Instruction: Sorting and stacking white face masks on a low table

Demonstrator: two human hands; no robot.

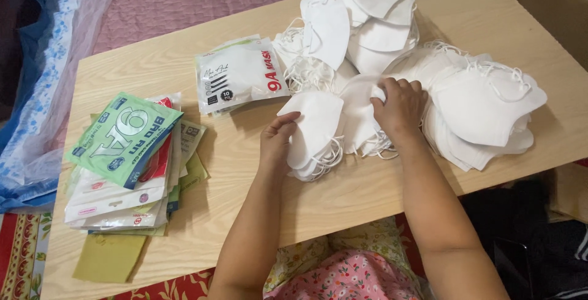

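Observation:
My left hand (277, 138) grips the near edge of a small stack of folded white face masks (312, 130) lying on the light wooden table (380, 193). My right hand (399, 107) rests fingers-down on a white mask (361, 95) just to the right of that stack, pinching its fabric. Beyond both hands rises a big loose pile of white masks (358, 21) with ear loops. Another heap of masks (484, 110) spreads to the right of my right hand.
A filled clear mask packet (240, 76) lies left of the pile. A stack of flat green, white and red packets (125, 159) sits at the table's left end. A cardboard box (551, 6) stands at the far right, bedding (43, 86) at the left.

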